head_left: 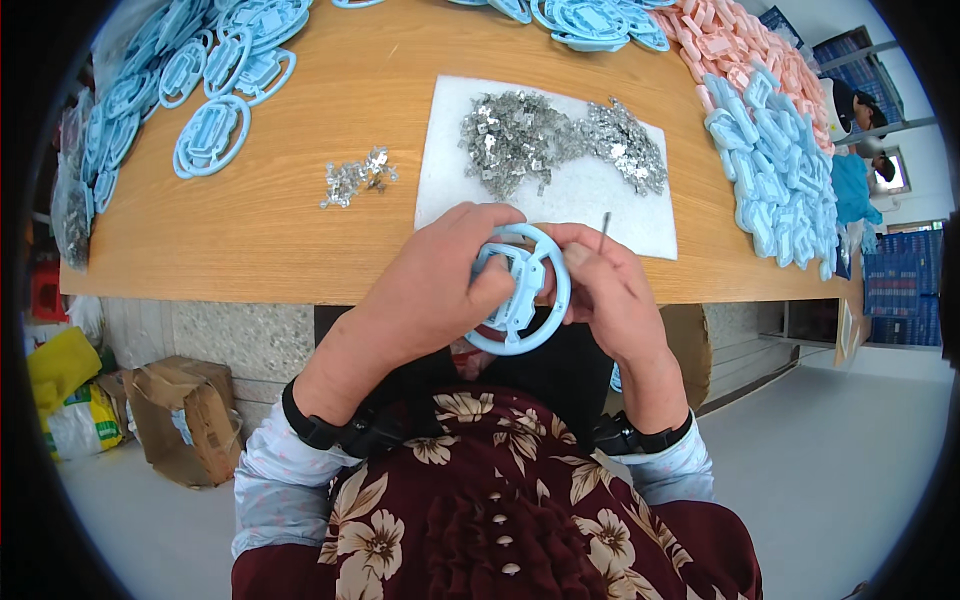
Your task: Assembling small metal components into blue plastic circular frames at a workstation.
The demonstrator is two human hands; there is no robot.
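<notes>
A light-blue plastic ring-shaped part (519, 345), like a toy steering wheel with a boxy centre, is held up just over the table's near edge. My left hand (440, 275) grips its left side, thumb pressed onto the centre piece. At its right rim, my right hand (615, 290) has its fingers closed around a thin metal rod (605, 232) that points upward. Whether those fingers also pinch a small metal piece is hidden. Beyond my hands, a white foam sheet (440, 150) carries two heaps of small silvery metal clips (510, 140).
A smaller pile of clips (355, 178) lies left of the sheet. Similar blue rings (212, 135) are stacked at the far left and back. Blue parts (775, 170) and pink parts (730, 45) are heaped at the right. An open cardboard box (185, 420) stands on the floor at left.
</notes>
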